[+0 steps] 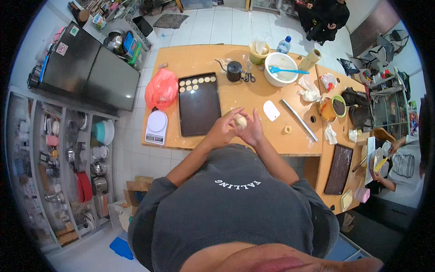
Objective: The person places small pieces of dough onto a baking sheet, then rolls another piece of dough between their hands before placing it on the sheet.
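Observation:
A pale ball of dough (240,121) sits between my two cupped hands, just over the near edge of the wooden table. My left hand (224,129) curls round it from the left, its fingertips over the top. From the other side my right hand (252,131) supports it with bent fingers. Left of my hands lies a dark baking tray (199,115), with several flat dough rounds (195,88) in rows at its far end. A white kitchen scale (156,127) stands beside that tray. On the right are a white dough scraper (271,110) and a small pale ring (287,129).
A silver rod (299,119) lies at the right. Farther back stand a black gooseneck kettle (234,71), scissors (248,75) and a white bowl (277,79) with a blue spatula (290,70). A red plastic bag (161,90) rests far left. Another person (398,158) works at the right.

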Tool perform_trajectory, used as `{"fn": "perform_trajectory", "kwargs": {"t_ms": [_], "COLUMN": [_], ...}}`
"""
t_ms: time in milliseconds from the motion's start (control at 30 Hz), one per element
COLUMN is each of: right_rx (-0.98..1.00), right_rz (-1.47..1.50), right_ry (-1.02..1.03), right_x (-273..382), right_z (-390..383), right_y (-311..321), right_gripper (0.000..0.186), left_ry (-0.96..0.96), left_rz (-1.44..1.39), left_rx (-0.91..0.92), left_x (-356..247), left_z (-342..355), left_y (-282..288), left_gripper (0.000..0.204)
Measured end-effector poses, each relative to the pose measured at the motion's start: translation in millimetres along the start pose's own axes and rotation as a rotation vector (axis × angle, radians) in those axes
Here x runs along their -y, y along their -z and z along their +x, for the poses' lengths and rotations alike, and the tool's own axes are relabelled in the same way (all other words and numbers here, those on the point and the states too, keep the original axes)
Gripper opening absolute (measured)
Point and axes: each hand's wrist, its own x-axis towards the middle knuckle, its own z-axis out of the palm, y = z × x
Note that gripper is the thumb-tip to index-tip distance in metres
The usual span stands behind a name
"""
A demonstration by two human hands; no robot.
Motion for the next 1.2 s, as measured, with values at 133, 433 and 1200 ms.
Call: {"fn": "perform_trajectory", "kwargs": {"t_ms": [133,433,1200], "right_rx": [-0.167,-0.214,-0.154], "right_rz": [-0.085,-1.013,-0.616], "right_ry": [-0.066,0.489,0.318], "right_x": [0.8,11.4,167.0], "right_z": [25.1,18.3,-71.1], "right_y": [20.0,-24.2,73.8], "right_gripper": [0.055,0.048,0.037], "left_ry": [-0.101,0.445,0.317], "left_rz": [0.325,-0.586,-0.626], "left_rx": [-0.014,-0.140,-0.364], "left_x": [5.8,76.5,28.0], "left_z": [-8.1,3.2,89.7], "left_y": [11.8,30.6,-148.0], "left_gripper": [0.070,0.067,0.049]}}
